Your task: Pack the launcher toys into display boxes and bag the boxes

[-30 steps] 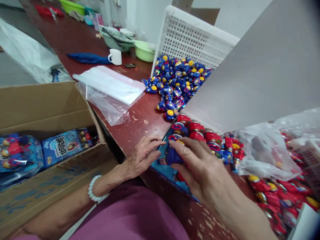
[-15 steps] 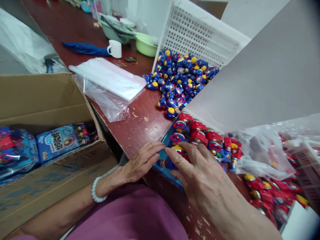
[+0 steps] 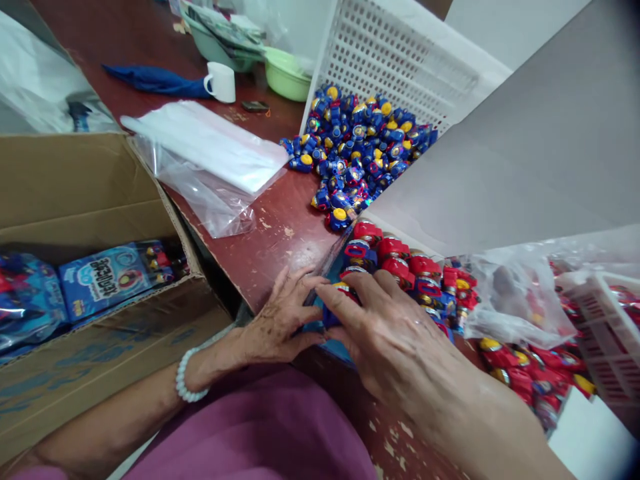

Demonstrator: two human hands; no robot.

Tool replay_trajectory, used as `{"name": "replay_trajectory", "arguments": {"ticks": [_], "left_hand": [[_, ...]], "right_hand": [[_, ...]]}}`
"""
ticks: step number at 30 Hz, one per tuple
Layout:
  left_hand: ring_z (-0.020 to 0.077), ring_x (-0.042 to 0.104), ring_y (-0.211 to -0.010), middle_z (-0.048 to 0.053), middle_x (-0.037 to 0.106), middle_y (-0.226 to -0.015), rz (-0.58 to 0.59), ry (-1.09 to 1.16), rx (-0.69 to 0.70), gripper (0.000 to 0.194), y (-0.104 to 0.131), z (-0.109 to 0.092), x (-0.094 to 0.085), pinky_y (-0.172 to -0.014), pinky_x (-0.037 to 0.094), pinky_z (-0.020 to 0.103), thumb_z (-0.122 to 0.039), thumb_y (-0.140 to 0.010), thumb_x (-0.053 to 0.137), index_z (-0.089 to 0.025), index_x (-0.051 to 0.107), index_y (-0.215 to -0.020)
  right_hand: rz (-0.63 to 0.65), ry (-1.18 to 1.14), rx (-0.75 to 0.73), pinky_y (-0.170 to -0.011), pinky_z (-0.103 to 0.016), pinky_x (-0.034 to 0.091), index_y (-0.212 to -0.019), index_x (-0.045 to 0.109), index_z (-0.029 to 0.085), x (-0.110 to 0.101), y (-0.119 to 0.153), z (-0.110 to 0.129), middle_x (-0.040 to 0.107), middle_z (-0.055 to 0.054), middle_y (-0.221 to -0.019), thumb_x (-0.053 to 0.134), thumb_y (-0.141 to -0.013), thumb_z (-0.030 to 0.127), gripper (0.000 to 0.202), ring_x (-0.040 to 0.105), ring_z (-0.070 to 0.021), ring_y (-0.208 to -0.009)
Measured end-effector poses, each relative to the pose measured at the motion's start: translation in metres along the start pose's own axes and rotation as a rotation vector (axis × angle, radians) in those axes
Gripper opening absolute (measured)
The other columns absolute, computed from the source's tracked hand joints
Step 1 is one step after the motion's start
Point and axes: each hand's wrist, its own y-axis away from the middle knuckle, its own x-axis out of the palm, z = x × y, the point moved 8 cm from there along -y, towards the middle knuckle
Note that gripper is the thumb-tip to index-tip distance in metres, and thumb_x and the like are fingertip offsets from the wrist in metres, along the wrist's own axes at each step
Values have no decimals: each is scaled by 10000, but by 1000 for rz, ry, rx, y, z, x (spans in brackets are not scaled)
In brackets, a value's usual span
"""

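Note:
A blue display box (image 3: 336,270) with its grey lid panel (image 3: 500,160) raised sits on the table in front of me. Red toys (image 3: 397,272) and blue toys (image 3: 359,252) stand in rows inside it. My right hand (image 3: 395,327) curls over the box's near left corner, its thumb and fingers around a small blue toy (image 3: 331,316) that they partly cover. Beside that corner, my left hand (image 3: 283,313) has its fingers stretched and apart, tips at the box edge, holding nothing.
A white basket (image 3: 385,63) spills a heap of blue toys (image 3: 350,157) behind the box. Loose red toys (image 3: 530,373) and a plastic bag (image 3: 520,300) lie right. White bags (image 3: 210,147), a mug (image 3: 221,83) and a carton (image 3: 65,187) of packed boxes are left.
My left hand's fingers have spread apart and its thumb has come closer to my right hand. The right hand stays at the box's corner with the blue toy. The view has shifted slightly.

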Motion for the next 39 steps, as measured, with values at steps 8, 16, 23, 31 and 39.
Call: {"name": "replay_trajectory", "arguments": {"ticks": [8,16,23,31,39], "left_hand": [[430,147,-1386,131,357,-1462,127,-86,-31,543,4,11,11,-1043,16,735,-487,-812,612,-250,542,-1297],[449,145,-1387,89,282,-1499,189,-36,-50,461,4,13,14,-1024,46,758,-482,-823,607,-338,578,-1260],[453,149,-1385,95,271,-1501,179,-35,-28,364,5,9,12,-1001,79,772,-471,-844,587,-332,634,-1177],[447,156,-1386,128,312,-1478,126,-54,-30,481,5,12,12,-1002,86,778,-492,-825,607,-297,561,-1262],[313,369,-1310,157,480,-1337,-101,37,-97,737,5,-10,-17,-1106,161,576,-524,-788,649,-190,310,-1351]], "right_hand": [[34,-30,5,-744,-417,528,-1275,491,210,15,3,-4,543,-118,-1049,591,-798,86,503,513,-273,-919],[-218,-81,44,-855,-514,542,-1306,488,182,11,33,-2,524,-164,-1208,511,-921,202,386,515,-311,-1053],[-420,-151,153,-803,-494,565,-1264,527,152,16,50,-7,566,-173,-1139,535,-919,240,355,563,-301,-997],[-292,-71,177,-764,-547,522,-1262,574,238,43,21,7,632,-131,-1160,651,-858,300,416,597,-327,-927],[-520,-272,251,-1032,-444,398,-1443,347,182,20,62,-15,390,-135,-1448,615,-896,322,626,401,-277,-1286]]}}
